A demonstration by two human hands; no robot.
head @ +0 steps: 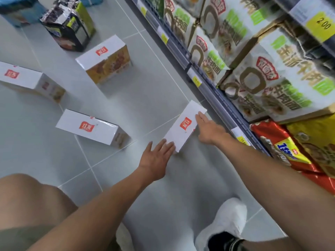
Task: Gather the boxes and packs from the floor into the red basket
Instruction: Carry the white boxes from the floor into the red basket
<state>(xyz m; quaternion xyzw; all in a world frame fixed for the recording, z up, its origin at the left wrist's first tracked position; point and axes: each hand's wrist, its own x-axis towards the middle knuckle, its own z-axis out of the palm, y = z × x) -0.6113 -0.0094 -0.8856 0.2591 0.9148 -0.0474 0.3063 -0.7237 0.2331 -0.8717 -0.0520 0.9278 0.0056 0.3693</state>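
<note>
**Operator:** Report grip state.

**Observer:** Both hands are spread wide with straight fingers, and neither curls round anything. The left hand lays its fingertips on the near end of the white box. The right hand touches the box's shelf-side edge.

**Operator:** Location of the box?

**Observer:** It lies between the two hands on the tiled floor, red logo facing up, just beside the shelf.

**Operator:** Items around the grip?

**Observer:** Near the left hand, on its outer side, lies a second white box. Beyond the fingertips stands a yellow-faced box. A third white box lies well apart to the left. A dark pack stands farthest out. Noodle packs fill the shelf beyond the right hand.
</note>
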